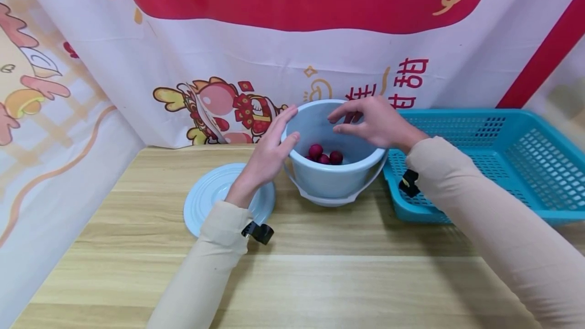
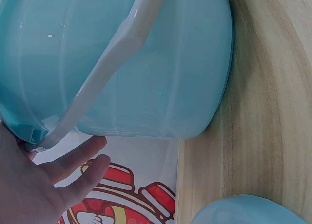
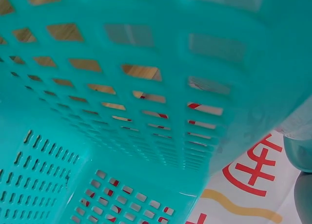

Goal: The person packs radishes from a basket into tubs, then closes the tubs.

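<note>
A light blue bucket (image 1: 335,182) stands upright with its pale handle (image 1: 329,201) hanging down in front. Several dark red round fruits (image 1: 323,158), like plums, lie at its bottom. Against the bucket's left side rests my left hand (image 1: 269,154), its fingers fairly straight and its thumb at the rim. The left wrist view shows two of its fingertips (image 2: 100,158) beside the bucket wall, near the handle's end. Over the bucket's opening my right hand (image 1: 372,121) has bent fingers around a dark red fruit (image 1: 353,117), mostly hidden by them.
Right of the bucket sits a teal plastic basket (image 1: 502,161) with slotted walls; it fills much of the right wrist view. A light blue round lid (image 1: 198,202) lies on the wooden table (image 1: 320,288) at left. A printed cloth (image 1: 256,44) hangs behind.
</note>
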Tool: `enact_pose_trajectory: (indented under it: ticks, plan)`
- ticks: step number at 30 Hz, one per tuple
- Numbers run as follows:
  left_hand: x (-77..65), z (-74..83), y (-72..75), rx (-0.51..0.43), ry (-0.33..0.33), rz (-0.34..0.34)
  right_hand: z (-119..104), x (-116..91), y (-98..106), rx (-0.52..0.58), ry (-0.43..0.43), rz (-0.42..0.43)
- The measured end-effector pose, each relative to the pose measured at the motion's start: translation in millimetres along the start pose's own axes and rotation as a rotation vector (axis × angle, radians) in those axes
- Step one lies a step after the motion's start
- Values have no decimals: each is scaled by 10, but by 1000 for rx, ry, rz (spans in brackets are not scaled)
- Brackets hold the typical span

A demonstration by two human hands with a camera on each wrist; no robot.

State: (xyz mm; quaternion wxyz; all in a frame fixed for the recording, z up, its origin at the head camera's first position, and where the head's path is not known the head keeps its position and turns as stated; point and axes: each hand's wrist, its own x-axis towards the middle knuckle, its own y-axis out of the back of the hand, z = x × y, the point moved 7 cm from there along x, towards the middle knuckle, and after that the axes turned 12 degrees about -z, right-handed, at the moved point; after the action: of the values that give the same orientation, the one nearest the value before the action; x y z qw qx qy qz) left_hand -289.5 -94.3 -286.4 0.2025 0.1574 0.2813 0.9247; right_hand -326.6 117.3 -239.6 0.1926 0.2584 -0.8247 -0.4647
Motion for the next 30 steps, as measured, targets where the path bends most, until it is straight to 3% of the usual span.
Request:
enact_pose_trajectory:
  ticks: [9,17,24,30]
  plan:
    - [-11,2,8,2,6,1,5,-26,20,60,-8,-4]
    - [0,19,12,5,-5,7,144,-228,181,261,-49,45]
    - [-12,19,12,-1,1,6,504,-525,424,359,-75,128]
    - [-9,15,5,-5,7,2,916,-826,546,345,-204,107]
